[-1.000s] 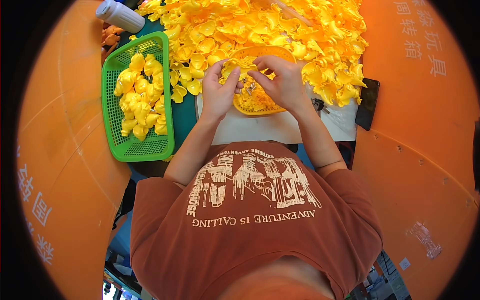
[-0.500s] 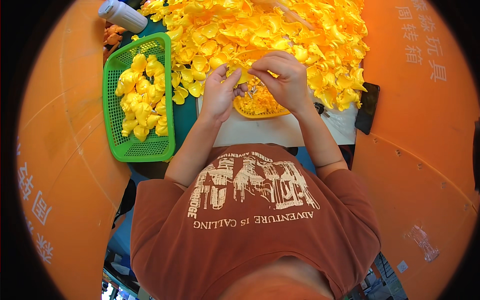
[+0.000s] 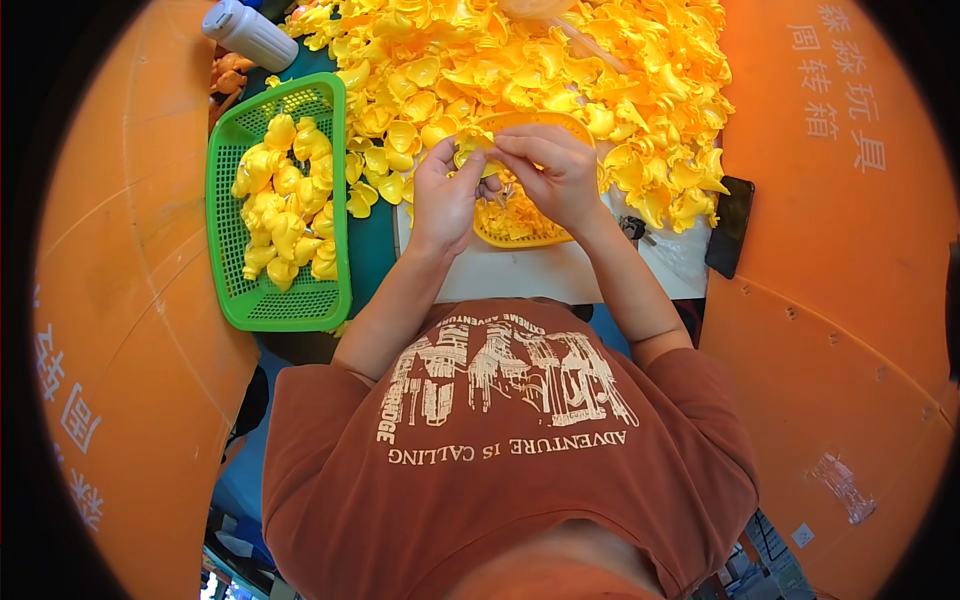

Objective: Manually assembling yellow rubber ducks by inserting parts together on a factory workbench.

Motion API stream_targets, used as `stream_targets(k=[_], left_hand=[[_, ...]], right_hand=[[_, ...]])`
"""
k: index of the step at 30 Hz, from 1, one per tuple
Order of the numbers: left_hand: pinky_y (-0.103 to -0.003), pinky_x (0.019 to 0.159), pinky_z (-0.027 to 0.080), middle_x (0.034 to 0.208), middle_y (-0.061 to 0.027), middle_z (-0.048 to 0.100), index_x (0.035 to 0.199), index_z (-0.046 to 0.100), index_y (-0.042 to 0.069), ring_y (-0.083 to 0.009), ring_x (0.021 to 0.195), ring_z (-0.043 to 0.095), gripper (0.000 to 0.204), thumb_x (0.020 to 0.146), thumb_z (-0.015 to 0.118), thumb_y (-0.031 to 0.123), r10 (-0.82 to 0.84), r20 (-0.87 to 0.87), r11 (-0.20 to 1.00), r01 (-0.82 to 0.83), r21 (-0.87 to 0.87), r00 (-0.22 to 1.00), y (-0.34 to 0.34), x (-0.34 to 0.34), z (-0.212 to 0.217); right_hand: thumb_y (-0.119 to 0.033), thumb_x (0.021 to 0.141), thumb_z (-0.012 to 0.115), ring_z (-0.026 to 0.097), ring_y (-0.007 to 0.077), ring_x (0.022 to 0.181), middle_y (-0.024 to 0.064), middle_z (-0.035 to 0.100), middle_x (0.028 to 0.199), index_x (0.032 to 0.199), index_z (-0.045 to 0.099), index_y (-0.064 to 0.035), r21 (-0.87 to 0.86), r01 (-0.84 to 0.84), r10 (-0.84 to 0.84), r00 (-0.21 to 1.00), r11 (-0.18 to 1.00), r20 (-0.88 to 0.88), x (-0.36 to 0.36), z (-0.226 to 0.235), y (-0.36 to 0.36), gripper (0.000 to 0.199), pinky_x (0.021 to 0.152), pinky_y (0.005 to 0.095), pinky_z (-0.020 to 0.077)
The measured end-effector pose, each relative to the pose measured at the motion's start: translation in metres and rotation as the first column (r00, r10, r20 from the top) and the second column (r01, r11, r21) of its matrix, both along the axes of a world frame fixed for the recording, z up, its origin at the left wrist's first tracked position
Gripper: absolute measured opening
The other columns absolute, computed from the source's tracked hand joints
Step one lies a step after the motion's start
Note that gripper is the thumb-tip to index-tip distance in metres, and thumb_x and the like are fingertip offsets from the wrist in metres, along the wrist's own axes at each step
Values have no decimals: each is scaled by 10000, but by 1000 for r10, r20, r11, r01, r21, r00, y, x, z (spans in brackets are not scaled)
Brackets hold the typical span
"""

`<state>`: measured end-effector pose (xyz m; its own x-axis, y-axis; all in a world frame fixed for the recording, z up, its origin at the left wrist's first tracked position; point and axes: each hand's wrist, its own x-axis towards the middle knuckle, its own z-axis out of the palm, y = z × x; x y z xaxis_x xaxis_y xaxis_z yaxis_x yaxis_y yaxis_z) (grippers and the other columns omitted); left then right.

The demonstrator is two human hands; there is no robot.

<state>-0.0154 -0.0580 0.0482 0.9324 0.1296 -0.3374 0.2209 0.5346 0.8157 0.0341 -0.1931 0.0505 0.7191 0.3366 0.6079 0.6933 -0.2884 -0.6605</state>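
Observation:
My left hand (image 3: pixel 443 195) and my right hand (image 3: pixel 552 178) meet over a shallow yellow tray (image 3: pixel 520 232) of small parts. Both pinch one small yellow plastic piece (image 3: pixel 476 158) between thumbs and fingertips. Behind the hands lies a big heap of yellow plastic shells (image 3: pixel 520 70) spread over the table. To the left stands a green mesh basket (image 3: pixel 236 282) with several assembled yellow pieces (image 3: pixel 283 215) inside.
A white board (image 3: pixel 540 272) lies under the tray at the table's near edge. A white bottle (image 3: pixel 248 32) lies at the back left, a dark phone (image 3: pixel 730 227) at the right. Large orange bins (image 3: pixel 850 300) flank both sides.
Both hands have drawn closer together over the tray, fingertips now closing on the small yellow piece. Basket and heap stay put.

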Motion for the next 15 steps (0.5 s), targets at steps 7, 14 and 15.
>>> stream_targets(k=[7,14,15], left_hand=[[-193,494,439,809,-64,588,1024,513,-30,-95,587,563,171,884,507,69,-85,74,976,68,205,994,0,4,4],[-207,524,439,880,-74,578,1053,471,-9,-113,621,567,192,882,512,68,84,92,988,-95,118,992,18,6,-7],[-216,534,437,890,-73,573,1056,465,-1,-118,631,565,203,877,526,74,125,67,985,-131,109,990,28,8,-14]], right_hand=[[-52,778,676,591,85,681,45,623,754,831,615,26,510,-87,485,481,855,-730,21,-5,-10,112,612,208,485],[-99,768,690,564,85,670,35,617,754,940,626,-1,315,-102,302,653,944,-695,21,-10,3,208,610,220,468],[-132,759,701,566,90,652,41,622,729,913,639,-3,66,-52,81,809,996,-583,20,-14,0,210,600,228,466]])
